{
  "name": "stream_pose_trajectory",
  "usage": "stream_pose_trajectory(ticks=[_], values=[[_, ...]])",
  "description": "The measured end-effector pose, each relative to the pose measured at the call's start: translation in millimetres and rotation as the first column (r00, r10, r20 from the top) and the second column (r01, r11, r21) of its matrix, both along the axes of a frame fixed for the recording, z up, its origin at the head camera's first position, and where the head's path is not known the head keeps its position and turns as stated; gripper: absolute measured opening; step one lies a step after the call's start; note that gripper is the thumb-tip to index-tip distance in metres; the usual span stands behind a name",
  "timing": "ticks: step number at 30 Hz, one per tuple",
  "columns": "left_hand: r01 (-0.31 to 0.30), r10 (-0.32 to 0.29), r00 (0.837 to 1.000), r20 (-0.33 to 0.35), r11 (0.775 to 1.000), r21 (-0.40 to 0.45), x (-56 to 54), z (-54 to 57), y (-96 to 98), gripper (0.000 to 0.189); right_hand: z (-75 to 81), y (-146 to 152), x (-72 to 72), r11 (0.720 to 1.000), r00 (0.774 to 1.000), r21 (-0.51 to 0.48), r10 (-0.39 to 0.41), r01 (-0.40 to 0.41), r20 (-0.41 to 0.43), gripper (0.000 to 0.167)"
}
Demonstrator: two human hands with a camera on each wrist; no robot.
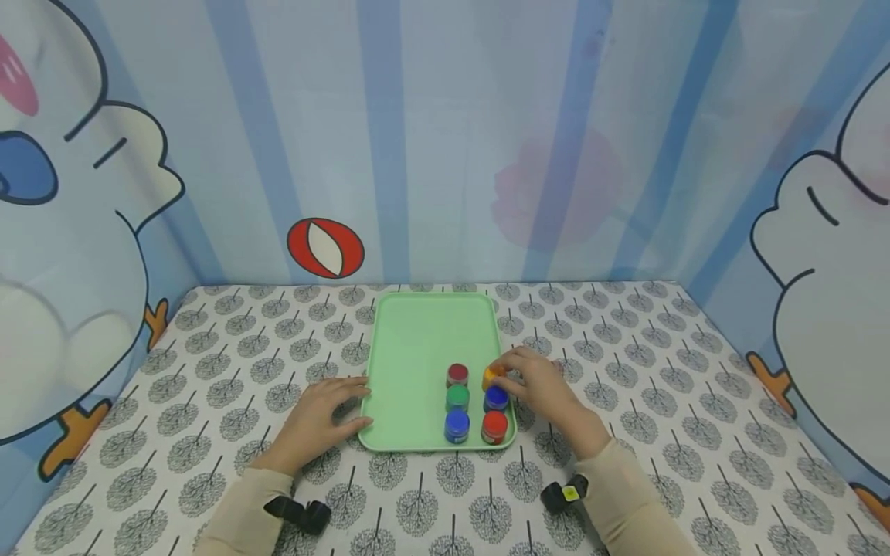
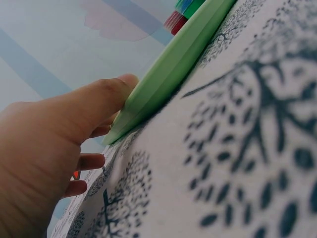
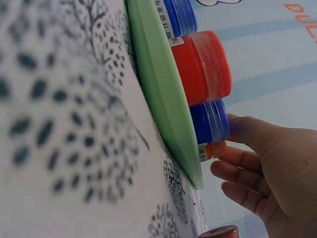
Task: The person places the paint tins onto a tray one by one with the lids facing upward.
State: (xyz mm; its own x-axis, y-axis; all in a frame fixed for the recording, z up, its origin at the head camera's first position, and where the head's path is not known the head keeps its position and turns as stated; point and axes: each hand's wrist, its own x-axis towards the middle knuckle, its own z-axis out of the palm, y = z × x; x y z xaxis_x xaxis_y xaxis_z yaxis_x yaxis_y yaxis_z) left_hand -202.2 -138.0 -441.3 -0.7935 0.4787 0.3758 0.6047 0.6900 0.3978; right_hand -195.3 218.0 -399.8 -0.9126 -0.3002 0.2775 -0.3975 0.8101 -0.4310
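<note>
A light green tray (image 1: 410, 347) lies on the table. On its right side, small paint jars stand in two columns: dark red (image 1: 457, 375), green (image 1: 457, 398) and blue (image 1: 456, 426) in one; orange (image 1: 492, 377), blue (image 1: 496, 398) and red (image 1: 494, 427) in the other. My right hand (image 1: 538, 384) pinches the orange jar from the right, thumb close to the blue jar's lid (image 3: 218, 120). At the tray's left rim (image 2: 153, 84), my left hand (image 1: 318, 421) rests with its thumb and fingers spread, touching the edge.
A white cloth (image 1: 243, 378) with dark tree prints covers the table. Behind it stands a pale blue striped backdrop (image 1: 445, 154) with cartoon figures. A dark red round thing (image 3: 221, 232) shows partly beyond the tray near my right hand.
</note>
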Motion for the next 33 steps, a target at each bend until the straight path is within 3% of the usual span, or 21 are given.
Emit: stream_pose_trajectory(ticks=[14,23,33], values=[[-0.001,0.001,1.000,-0.003,1.000,0.003,0.5,-0.3,0.0,0.041,2.8,16,-1.8,0.995,0.994,-0.038,-0.095,0.093,-0.046,0.022],[0.004,-0.004,1.000,-0.006,1.000,0.009,0.3,-0.1,-1.4,0.042,1.9,29,-4.6,0.994,0.996,-0.062,-0.089,0.087,-0.032,0.021],[0.010,-0.010,1.000,-0.013,1.000,-0.003,-0.7,-0.4,-1.8,0.042,2.9,46,-5.5,0.989,0.989,-0.018,-0.143,0.144,0.027,0.032]])
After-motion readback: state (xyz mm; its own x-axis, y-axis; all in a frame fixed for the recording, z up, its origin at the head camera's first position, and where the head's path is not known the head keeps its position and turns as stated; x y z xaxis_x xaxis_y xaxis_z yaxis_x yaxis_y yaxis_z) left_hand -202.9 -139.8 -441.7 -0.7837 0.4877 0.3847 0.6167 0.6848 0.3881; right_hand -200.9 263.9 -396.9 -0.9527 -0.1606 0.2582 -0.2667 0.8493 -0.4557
